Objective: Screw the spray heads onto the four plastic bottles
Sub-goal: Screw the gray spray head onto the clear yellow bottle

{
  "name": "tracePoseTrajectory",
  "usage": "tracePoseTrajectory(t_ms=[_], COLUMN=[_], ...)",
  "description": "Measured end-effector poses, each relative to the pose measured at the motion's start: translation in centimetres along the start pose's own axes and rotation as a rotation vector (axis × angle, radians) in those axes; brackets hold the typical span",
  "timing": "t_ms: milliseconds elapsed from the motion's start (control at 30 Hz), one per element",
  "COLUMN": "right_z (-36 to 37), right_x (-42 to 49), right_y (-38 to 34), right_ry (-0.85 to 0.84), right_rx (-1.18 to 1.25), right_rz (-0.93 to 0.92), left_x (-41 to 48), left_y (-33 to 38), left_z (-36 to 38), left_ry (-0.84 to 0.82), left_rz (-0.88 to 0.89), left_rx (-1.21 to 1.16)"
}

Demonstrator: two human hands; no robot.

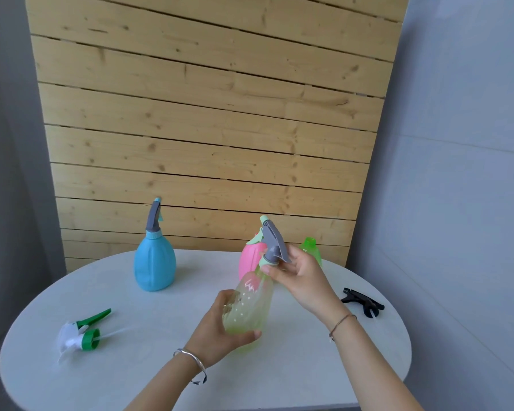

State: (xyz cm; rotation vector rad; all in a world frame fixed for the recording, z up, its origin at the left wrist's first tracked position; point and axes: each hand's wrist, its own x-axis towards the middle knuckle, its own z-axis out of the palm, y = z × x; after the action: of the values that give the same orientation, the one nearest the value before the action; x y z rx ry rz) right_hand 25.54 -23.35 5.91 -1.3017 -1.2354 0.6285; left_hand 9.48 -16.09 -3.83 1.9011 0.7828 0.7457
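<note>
Above white table (pixel 161 366), yellow bottle (pixel 251 304) between fingers (pixel 250 336).

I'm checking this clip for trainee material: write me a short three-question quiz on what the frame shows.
1. True or false: the blue bottle already carries a spray head.
2. Which hand grips the collar of the grey spray head on the yellow-green bottle? A) left hand B) right hand
3. Fill in: the bright green bottle behind the right hand has its neck ____.

Key
1. True.
2. B; the left hand holds the bottle's body.
3. Open, with no head on. The green-and-white spray head and the black spray head lie loose on the table.
</note>
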Motion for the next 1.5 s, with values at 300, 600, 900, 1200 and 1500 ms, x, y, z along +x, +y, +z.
tracePoseTrajectory(t_ms=[300,600,900,1200,1500], right_z=[0.8,1.6,1.5,1.6,2.8], right_x=[-0.2,-0.1,0.2,0.6,0.1], right_y=[0.3,0.6,1.7,2.1,3.2], right_ry=[-0.049,-0.104,-0.133,-0.197,-0.010], right_rx=[-0.016,-0.121,-0.011,0.100,0.142], right_rz=[0.006,-0.025,0.022,0.038,-0.068], left_x=[0.1,0.3,1.8,4.5,4.8], left_y=[-0.4,-0.6,2.6,8.5,8.4], left_z=[0.6,0.9,-2.3,-4.7,-4.6], left_ry=[0.007,-0.027,-0.076,0.133,0.240], left_rz=[-0.010,-0.020,-0.037,0.188,0.371], left_rx=[0.032,0.040,-0.036,-0.430,0.016])
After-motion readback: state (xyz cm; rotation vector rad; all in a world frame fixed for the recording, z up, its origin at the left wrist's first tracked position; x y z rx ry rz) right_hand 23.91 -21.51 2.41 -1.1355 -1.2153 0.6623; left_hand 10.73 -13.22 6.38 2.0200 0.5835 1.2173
